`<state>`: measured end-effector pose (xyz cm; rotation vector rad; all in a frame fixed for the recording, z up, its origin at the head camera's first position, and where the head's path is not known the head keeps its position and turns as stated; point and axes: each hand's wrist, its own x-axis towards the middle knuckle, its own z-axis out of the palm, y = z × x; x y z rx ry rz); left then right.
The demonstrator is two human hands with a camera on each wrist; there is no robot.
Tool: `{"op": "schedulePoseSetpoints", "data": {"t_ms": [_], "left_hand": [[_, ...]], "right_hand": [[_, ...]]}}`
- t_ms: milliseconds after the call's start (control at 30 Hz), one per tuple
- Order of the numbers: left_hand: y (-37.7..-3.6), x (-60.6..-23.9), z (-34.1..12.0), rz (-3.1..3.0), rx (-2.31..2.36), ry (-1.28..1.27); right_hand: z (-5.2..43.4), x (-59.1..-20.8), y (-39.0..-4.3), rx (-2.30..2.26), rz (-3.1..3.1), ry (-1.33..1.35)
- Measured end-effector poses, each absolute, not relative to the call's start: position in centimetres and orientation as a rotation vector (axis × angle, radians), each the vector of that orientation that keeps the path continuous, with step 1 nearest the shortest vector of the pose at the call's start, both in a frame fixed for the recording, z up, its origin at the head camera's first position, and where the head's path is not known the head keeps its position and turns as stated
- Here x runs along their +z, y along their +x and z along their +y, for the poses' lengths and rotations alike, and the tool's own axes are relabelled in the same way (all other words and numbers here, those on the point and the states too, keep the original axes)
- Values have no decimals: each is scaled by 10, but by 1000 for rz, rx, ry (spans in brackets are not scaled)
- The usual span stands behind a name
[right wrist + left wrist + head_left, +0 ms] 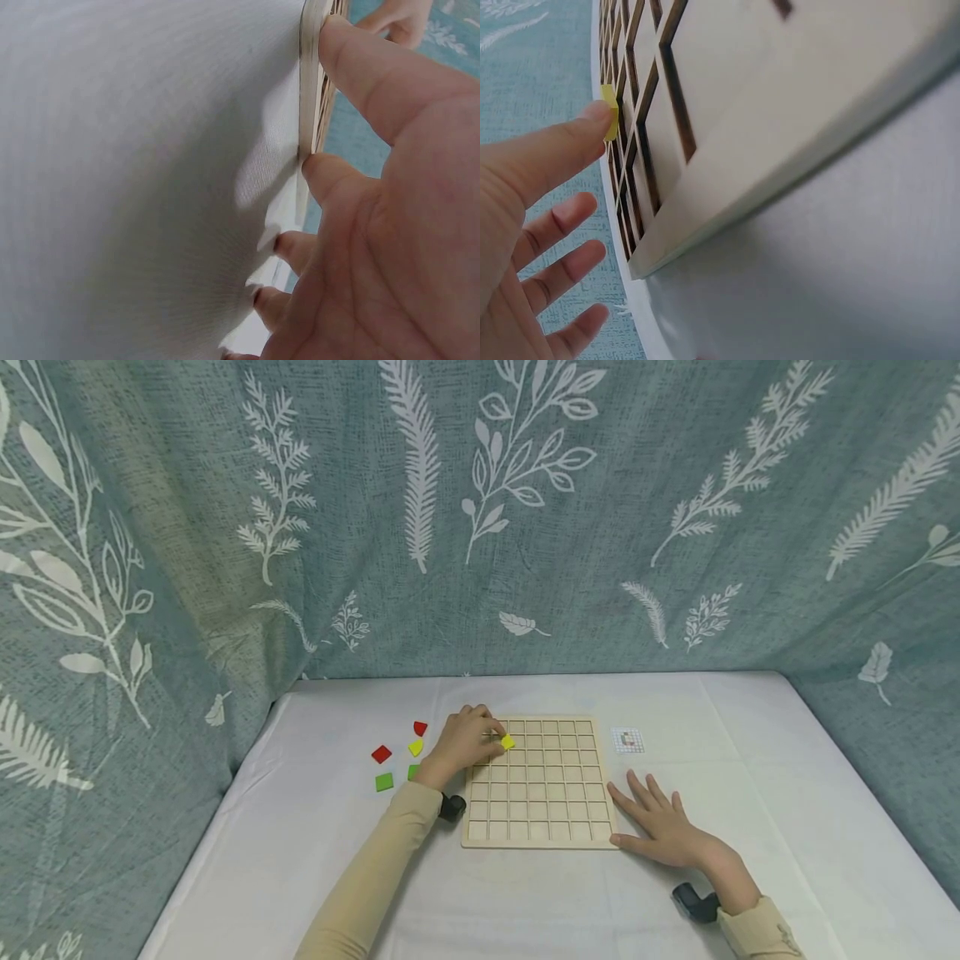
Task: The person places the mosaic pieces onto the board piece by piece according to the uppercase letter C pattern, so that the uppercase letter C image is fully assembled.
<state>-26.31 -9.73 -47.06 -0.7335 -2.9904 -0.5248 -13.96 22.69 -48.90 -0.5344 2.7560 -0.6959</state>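
A wooden grid board (538,844) with square cells lies on the white table. Over its upper left cells, my left hand (463,745) pinches a small yellow tile (507,742) between thumb and index finger. In the left wrist view the thumb covers part of that yellow tile (607,91), while the other fingers are spread apart below. My right hand (671,837) lies with fingers spread at the board's right side. Its thumb and index fingertip are right at the board's edge (308,82), and the remaining fingers rest on the table.
Left of the board lie two red pieces (382,754), a yellow piece (416,747) and a green square (384,782). Another green piece (413,772) is partly hidden by the left wrist. A small printed grid card (627,741) lies right of the board. A leaf-patterned curtain (450,610) hangs behind.
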Motion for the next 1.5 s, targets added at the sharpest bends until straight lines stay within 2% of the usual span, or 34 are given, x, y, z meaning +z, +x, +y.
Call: {"op": "schedulePoseSetpoints", "data": {"t_ms": [967,1500], "left_hand": [[-271,-475,-85,-2966,-566,-838],[-270,-474,-86,-2978,-642,-798]], "right_hand": [[226,-490,-139,-682,2761,-521],[226,-488,-140,-685,2745,-510]]}}
